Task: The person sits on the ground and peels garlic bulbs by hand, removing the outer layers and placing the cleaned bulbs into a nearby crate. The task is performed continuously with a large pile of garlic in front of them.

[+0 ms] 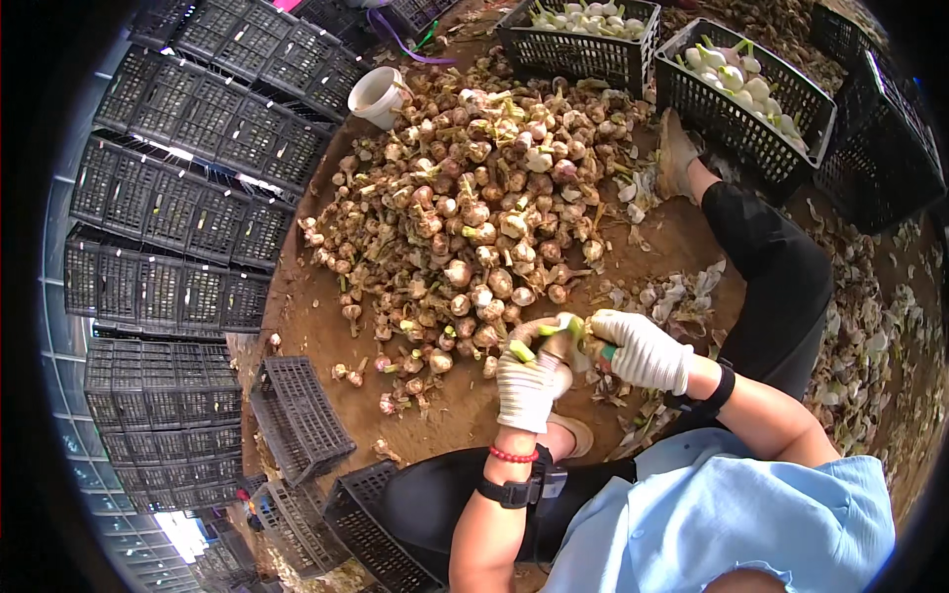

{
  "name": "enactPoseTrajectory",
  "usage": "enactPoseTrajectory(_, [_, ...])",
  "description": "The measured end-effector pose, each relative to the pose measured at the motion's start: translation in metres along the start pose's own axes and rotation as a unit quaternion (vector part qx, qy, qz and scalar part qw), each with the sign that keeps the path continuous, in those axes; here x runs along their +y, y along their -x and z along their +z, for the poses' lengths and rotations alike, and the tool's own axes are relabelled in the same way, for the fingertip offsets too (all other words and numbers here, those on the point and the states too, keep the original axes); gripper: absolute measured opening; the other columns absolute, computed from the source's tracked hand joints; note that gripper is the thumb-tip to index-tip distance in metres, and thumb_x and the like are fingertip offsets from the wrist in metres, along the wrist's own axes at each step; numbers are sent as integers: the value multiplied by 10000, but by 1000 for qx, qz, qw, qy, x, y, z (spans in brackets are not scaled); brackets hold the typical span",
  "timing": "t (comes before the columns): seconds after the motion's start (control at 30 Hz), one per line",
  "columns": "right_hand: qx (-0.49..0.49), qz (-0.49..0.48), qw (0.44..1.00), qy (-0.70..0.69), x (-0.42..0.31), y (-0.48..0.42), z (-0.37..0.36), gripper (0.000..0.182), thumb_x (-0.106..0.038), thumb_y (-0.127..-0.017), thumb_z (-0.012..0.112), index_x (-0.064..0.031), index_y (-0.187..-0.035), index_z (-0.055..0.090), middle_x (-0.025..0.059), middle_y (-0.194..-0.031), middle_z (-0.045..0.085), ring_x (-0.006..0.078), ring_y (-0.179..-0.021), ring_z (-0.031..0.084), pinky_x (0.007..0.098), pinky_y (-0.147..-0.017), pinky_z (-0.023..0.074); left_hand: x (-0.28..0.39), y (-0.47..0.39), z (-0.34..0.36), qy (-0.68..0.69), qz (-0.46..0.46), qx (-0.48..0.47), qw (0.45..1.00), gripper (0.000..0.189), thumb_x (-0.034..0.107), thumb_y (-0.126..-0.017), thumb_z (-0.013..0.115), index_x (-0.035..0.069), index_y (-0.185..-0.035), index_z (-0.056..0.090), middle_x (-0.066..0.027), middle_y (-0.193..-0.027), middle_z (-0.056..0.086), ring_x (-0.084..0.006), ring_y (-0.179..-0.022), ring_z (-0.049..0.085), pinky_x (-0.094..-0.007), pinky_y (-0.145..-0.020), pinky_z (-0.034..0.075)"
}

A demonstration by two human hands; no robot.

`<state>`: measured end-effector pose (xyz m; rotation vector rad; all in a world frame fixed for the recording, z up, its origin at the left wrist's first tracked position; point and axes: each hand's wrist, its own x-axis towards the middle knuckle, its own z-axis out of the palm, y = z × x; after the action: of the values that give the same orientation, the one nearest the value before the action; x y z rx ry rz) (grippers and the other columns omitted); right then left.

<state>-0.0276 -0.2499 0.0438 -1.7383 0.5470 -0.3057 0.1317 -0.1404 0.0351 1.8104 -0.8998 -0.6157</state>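
Observation:
My left hand (528,378), in a white ribbed knit glove, is closed around a garlic bulb (575,352) with a cut green stem. A second short green stem piece (522,351) pokes out by the fingers of this glove. My right hand (641,350), gloved alike, pinches brownish garlic skin (589,343) at the bulb's right side. A small green part (608,353) shows under the right fingers; whether it belongs to a tool I cannot tell. Just beyond both hands spreads a large heap of unpeeled garlic bulbs (474,215) on the ground.
Black plastic crates of peeled, whitish garlic (593,26) (741,81) stand at the far right. A white bucket (377,96) touches the heap's far left edge. Stacked black crates (178,200) line the left. Loose garlic skins (682,296) litter the ground near my right leg (771,274).

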Motion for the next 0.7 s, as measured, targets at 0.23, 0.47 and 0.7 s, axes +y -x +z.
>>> enactPoseTrajectory(0.23, [42, 136, 989, -25, 57, 5, -44, 129, -94, -924, 539, -3, -964, 621, 119, -807, 647, 216, -720, 610, 351, -665, 496, 28, 7, -22, 166, -114, -5, 980, 240, 253, -928, 680, 45, -1049, 694, 6, -892, 664, -75, -753, 586, -241, -622, 486])
enactPoseTrajectory(0.47, [121, -66, 952, 272, -6, 0, -19, 284, -152, -823, 663, -52, -1082, 603, 177, -929, 613, 386, -854, 615, 464, -736, 511, 30, 14, -8, -23, 44, 65, 997, 140, 104, -843, 738, 49, -965, 699, -88, -858, 680, -201, -810, 648, -327, -747, 512])
enactPoseTrajectory(0.7, [150, -51, 898, 411, -35, -5, 25, 175, -187, -786, 653, -58, -882, 583, 134, -809, 588, 324, -765, 619, 442, -667, 517, 40, 22, -2, -122, 189, 64, 972, 159, 71, -857, 732, 33, -1007, 693, -77, -934, 663, -193, -863, 618, -314, -811, 491])
